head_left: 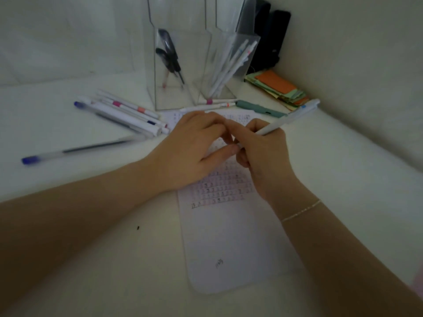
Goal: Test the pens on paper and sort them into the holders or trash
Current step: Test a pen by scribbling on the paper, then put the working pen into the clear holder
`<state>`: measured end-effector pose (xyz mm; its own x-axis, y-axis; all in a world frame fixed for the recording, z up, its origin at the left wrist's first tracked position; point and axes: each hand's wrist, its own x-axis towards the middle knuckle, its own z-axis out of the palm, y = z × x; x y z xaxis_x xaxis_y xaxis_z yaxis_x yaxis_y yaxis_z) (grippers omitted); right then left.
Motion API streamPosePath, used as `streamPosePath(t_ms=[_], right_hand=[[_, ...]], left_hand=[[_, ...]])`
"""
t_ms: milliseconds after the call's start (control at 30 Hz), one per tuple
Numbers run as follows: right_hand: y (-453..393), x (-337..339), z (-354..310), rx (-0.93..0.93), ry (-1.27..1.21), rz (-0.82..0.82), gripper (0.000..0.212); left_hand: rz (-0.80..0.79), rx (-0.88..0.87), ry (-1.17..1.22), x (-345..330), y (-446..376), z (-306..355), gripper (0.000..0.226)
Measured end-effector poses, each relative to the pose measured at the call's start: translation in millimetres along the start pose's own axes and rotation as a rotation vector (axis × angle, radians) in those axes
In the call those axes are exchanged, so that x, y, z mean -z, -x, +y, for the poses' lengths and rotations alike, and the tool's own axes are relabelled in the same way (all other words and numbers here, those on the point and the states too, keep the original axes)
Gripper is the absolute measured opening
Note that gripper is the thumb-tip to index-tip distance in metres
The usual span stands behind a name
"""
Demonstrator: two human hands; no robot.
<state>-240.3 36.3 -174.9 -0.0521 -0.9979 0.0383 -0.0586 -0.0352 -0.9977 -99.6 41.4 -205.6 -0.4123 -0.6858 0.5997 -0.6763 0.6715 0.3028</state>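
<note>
The right hand [263, 152] grips a white pen [283, 120] in a writing hold, its barrel slanting up and back toward the far right corner of the desk [343, 179], a small blue mark near its top end; the tip is hidden between the fingers, so whether it is capped or touching paper cannot be told. The left hand [190, 152] meets it over the sheet of paper [229, 236], fingers curled and pinching at the pen's lower end, probably pulling a cap or steadying the nib. To do this step well, the left fingers should free the tip cleanly and then press the sheet flat, leaving the right hand to draw a short stroke on the bare lower part of the paper, near the small scribble, not over the rows of printed marks higher up. The paper is thin, matte and round-cornered and would likely slide on the smooth pale desk if not held. Toward the far edge stand two clear, hard-walled holders: the left holder [160, 88] has black-handled scissors and a pen, the right holder [247, 56] slim white pens. Untested pens [123, 113] lie loose at the far left, a blue-capped clear pen [80, 149] nearer, a teal pen [261, 108] beside the holders.
</note>
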Motion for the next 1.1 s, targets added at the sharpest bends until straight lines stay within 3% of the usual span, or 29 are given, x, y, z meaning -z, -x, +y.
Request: streamPosePath(t_ms=[167,367,500,733,833,933,1000,1100], right_hand=[[-5.4,-4.8,-6.6,-0.045,0.016,-0.012,0.036],[-18.4,13.2,-29.6,-0.244,-0.464,-0.132,0.063],[-24.7,18.9,-25.0,-0.336,-0.588,-0.305,0.068],[-24.7,25.0,-24.3,-0.373,-0.645,-0.421,0.05],[-24.7,26.5,-27.2,-0.36,-0.583,-0.393,0.054],[-25.0,15.7,-39.0,-0.29,-0.392,-0.267,0.056],[-31.9,4.8,-58.1,-0.194,-0.294,-0.152,0.045],[-59.5,-5.0,-109.5,0.06,-0.098,-0.032,0.035]], left_hand=[[0.014,0.017,0.127,-2.1,-3.4,-6.6,0.037],[0.027,0.088,0.107,-6.7,-1.5,-7.5,0.041],[0.026,0.109,0.107,-7.5,-2.5,-11.2,0.04],[0.009,0.079,0.075,-6.8,-2.3,-13.1,0.037],[-0.006,0.069,0.042,-8.2,-2.3,-12.5,0.035],[0.043,0.146,0.052,-6.6,-4.3,-12.6,0.036],[0.082,0.234,0.061,-2.3,-5.1,-14.4,0.035],[0.005,0.379,-0.051,-1.5,-2.5,-17.2,0.039]])
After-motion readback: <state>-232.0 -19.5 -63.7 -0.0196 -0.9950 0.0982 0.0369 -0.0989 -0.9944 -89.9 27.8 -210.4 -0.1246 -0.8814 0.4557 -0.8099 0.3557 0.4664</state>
